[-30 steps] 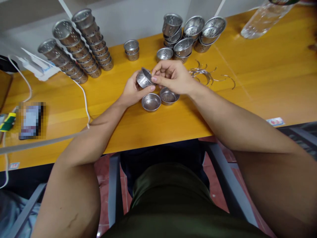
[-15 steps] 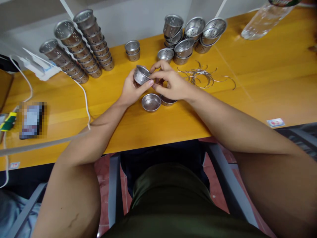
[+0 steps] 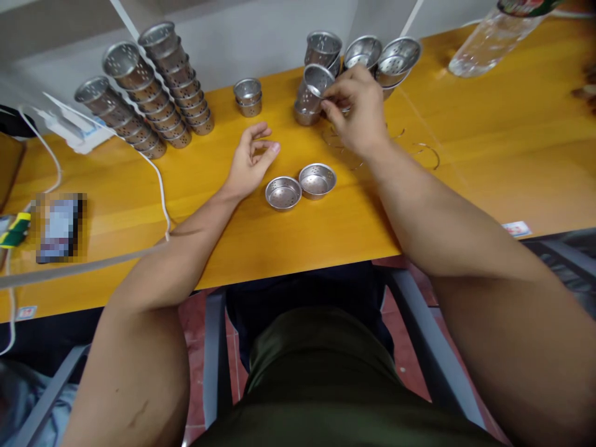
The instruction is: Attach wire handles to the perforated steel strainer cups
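Between the fingertips of my right hand (image 3: 357, 110) is the rim of a small perforated metal cup (image 3: 313, 87). It sits on or just above another perforated cup (image 3: 307, 115) at the front of the back cluster; I cannot tell if the two touch. My left hand (image 3: 251, 160) rests on the table with nothing in it, fingers loosely curled and apart from the thumb. In front of it, two shallow perforated cups (image 3: 283, 194) stand side by side. Thin curved wire pieces (image 3: 427, 153) lie partly hidden behind my right hand and forearm.
Tall leaning stacks of metal cups (image 3: 135, 81) stand at the back left, and a short stack (image 3: 248, 98) at the back middle. A water bottle (image 3: 482, 43) is at the back right. A white cable (image 3: 161, 186) and a blurred-out phone (image 3: 60, 226) lie on the left.
The cup has left my left hand. My right hand has carried it back and right to the cluster. My left hand has let go and stays near its place.
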A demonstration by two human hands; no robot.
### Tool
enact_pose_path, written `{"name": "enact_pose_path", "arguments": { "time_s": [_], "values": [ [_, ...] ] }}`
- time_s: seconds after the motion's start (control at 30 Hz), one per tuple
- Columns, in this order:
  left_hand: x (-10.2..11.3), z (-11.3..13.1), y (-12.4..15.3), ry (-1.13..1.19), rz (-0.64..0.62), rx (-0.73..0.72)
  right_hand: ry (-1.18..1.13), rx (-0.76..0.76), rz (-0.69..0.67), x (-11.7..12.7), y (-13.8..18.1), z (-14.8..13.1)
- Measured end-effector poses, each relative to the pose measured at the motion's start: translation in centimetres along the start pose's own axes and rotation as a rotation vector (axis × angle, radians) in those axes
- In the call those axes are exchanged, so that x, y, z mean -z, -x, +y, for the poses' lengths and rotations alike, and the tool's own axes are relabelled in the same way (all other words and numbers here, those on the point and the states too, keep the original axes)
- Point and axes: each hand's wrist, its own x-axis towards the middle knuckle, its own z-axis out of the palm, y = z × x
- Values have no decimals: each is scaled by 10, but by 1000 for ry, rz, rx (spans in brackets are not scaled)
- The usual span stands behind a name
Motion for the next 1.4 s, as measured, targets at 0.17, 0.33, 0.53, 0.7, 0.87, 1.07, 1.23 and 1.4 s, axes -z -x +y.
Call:
{"name": "enact_pose_path", "arguments": {
  "time_s": [0.17,0.33,0.53,0.7,0.87,1.07,1.23,1.4],
  "values": [
    [-3,2,3,-34,-7,-47,111,-68,-45,-12,-1,-8],
    [-4,4,5,-67,-23,-42,122,-111,-128,-18,1,-14],
    [-3,9,6,-80,-50,-23,211,-127,-273,-16,3,-17],
    [-4,20,8,-66,-46,-16,240,-120,-285,-13,4,-25],
    [-5,25,8,-42,-42,-2,238,-153,-253,-10,4,-29],
    [-4,48,9,22,-84,33,237,-163,-216,0,4,-40],
    [0,91,13,43,-267,63,254,-165,-145,13,2,-46],
    [6,108,13,20,-563,60,192,-188,-182,34,3,-31]
  ]
}}
